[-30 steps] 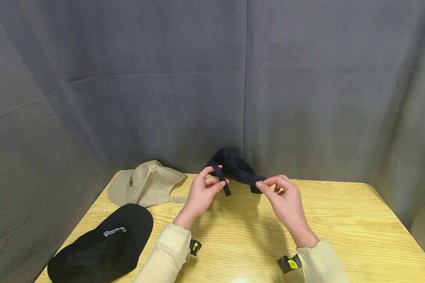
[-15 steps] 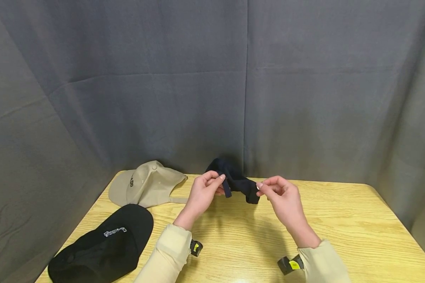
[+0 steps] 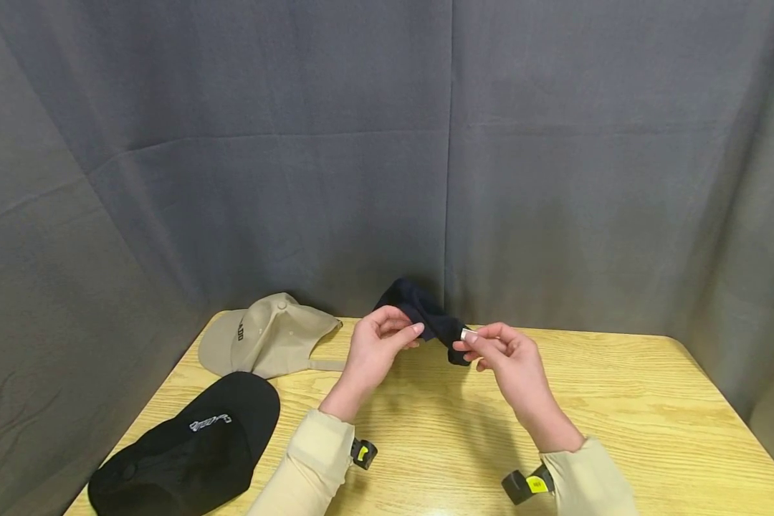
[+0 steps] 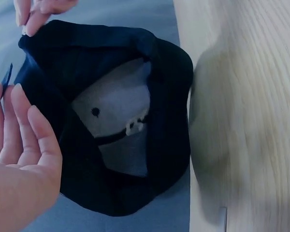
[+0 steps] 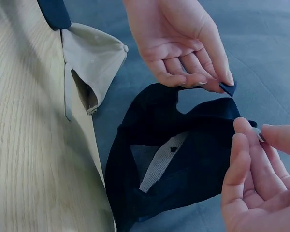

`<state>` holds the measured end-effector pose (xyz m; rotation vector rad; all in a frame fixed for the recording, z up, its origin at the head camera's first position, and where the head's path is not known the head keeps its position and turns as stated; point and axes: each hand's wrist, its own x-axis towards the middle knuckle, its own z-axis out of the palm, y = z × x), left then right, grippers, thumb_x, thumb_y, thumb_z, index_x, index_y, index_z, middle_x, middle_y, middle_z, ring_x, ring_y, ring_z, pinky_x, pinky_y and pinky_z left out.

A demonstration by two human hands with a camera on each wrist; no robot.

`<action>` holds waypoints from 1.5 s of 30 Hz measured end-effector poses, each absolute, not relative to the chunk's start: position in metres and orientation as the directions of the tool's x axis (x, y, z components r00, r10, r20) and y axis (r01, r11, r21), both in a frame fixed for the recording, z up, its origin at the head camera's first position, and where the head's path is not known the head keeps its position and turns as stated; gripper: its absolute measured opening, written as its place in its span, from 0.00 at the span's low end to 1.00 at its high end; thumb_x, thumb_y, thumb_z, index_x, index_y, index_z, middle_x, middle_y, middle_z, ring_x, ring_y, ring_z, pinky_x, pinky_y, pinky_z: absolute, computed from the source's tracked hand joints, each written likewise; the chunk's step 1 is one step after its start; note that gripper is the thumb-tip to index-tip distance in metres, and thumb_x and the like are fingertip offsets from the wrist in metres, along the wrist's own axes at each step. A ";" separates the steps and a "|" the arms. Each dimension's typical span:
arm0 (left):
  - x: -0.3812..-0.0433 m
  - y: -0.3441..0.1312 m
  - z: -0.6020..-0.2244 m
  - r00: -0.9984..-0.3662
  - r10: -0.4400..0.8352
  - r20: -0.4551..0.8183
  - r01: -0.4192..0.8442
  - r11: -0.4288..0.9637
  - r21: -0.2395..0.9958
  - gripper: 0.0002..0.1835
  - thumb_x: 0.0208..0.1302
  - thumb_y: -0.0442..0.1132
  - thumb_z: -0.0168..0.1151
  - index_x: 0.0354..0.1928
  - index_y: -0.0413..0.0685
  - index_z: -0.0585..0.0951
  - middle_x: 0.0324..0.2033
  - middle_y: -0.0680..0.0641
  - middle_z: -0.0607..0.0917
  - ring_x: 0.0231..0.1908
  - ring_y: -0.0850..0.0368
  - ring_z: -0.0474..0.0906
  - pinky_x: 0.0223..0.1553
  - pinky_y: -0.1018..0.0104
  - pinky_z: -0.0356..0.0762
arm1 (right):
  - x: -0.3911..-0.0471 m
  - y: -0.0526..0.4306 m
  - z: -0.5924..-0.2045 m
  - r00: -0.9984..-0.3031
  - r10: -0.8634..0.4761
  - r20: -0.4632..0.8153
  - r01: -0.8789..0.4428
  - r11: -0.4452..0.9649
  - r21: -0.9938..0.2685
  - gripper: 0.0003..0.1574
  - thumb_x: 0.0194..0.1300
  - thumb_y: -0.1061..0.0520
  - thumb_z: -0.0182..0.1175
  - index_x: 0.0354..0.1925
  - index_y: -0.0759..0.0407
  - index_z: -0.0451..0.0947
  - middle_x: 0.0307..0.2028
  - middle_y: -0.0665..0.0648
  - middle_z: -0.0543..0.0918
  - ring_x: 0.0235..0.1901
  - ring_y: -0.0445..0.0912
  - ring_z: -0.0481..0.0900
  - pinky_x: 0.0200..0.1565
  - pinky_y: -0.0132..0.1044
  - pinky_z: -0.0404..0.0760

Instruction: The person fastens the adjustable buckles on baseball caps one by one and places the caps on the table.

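Observation:
A dark navy cap (image 3: 413,295) hangs between both hands at the table's back edge. The left wrist view looks into its crown, where a pale mesh lining (image 4: 116,96) shows. Thumb and fingers of my left hand (image 3: 375,351) pinch the cap's loose strap (image 5: 228,89), whose short end pokes out past the fingertips. On the right, my right hand (image 3: 512,362) pinches the small silver buckle (image 3: 468,335) at the opposite side of the back opening. Strap end and buckle are a short gap apart in the right wrist view.
A beige cap (image 3: 274,344) lies at the table's back left, its strap reaching toward my left wrist. In front of it is a black cap (image 3: 187,448) with white lettering. Grey curtains (image 3: 555,179) enclose the wooden table (image 3: 651,416).
My left hand has shifted slightly right, and its thumb now covers most of the strap that hung down. The right hand has moved a little left, with the silver buckle now showing more.

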<state>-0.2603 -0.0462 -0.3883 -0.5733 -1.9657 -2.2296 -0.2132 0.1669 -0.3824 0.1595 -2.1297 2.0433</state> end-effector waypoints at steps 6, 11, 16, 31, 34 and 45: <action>-0.260 -0.045 -0.387 -0.916 0.144 0.375 0.347 -0.184 0.920 0.06 0.68 0.26 0.65 0.38 0.36 0.75 0.31 0.38 0.87 0.27 0.58 0.85 0.37 0.65 0.84 | -0.214 0.164 -0.383 -0.978 0.030 0.207 -0.207 -0.004 -0.978 0.14 0.73 0.61 0.62 0.46 0.73 0.74 0.40 0.63 0.89 0.39 0.52 0.87 0.38 0.36 0.82; -0.257 -0.041 -0.383 -0.919 0.141 0.368 0.334 -0.216 0.917 0.07 0.69 0.26 0.63 0.39 0.36 0.73 0.28 0.39 0.87 0.26 0.60 0.84 0.37 0.67 0.84 | -0.214 0.162 -0.384 -0.977 0.006 0.212 -0.212 -0.041 -0.976 0.14 0.74 0.60 0.62 0.46 0.72 0.72 0.42 0.63 0.88 0.42 0.54 0.87 0.42 0.38 0.82; -0.254 -0.035 -0.383 -0.920 0.158 0.359 0.322 -0.219 0.921 0.07 0.67 0.25 0.65 0.38 0.35 0.75 0.31 0.39 0.87 0.27 0.59 0.85 0.38 0.65 0.84 | -0.214 0.158 -0.383 -0.979 -0.021 0.203 -0.200 -0.087 -0.976 0.13 0.72 0.59 0.64 0.45 0.69 0.74 0.42 0.60 0.89 0.45 0.55 0.87 0.42 0.38 0.82; -0.252 -0.029 -0.386 -0.939 0.110 0.326 0.306 -0.164 0.938 0.07 0.63 0.30 0.72 0.35 0.37 0.80 0.29 0.51 0.87 0.30 0.59 0.82 0.36 0.67 0.81 | -0.213 0.155 -0.388 -0.977 -0.052 0.207 -0.201 -0.096 -0.975 0.12 0.71 0.58 0.65 0.43 0.69 0.78 0.44 0.60 0.89 0.47 0.52 0.85 0.45 0.37 0.81; -0.252 -0.027 -0.387 -0.941 0.100 0.324 0.304 -0.178 0.936 0.07 0.63 0.30 0.72 0.35 0.36 0.80 0.28 0.51 0.87 0.30 0.59 0.81 0.36 0.68 0.81 | -0.213 0.154 -0.390 -0.977 -0.060 0.207 -0.201 -0.100 -0.975 0.11 0.72 0.60 0.64 0.43 0.69 0.78 0.45 0.61 0.88 0.46 0.50 0.85 0.45 0.37 0.81; -0.251 -0.026 -0.389 -0.938 0.089 0.336 0.314 -0.198 0.929 0.07 0.64 0.30 0.71 0.35 0.36 0.80 0.29 0.50 0.87 0.31 0.58 0.82 0.36 0.67 0.81 | -0.212 0.150 -0.391 -0.977 -0.056 0.204 -0.197 -0.106 -0.975 0.11 0.71 0.61 0.64 0.44 0.71 0.78 0.42 0.58 0.89 0.45 0.50 0.85 0.44 0.36 0.81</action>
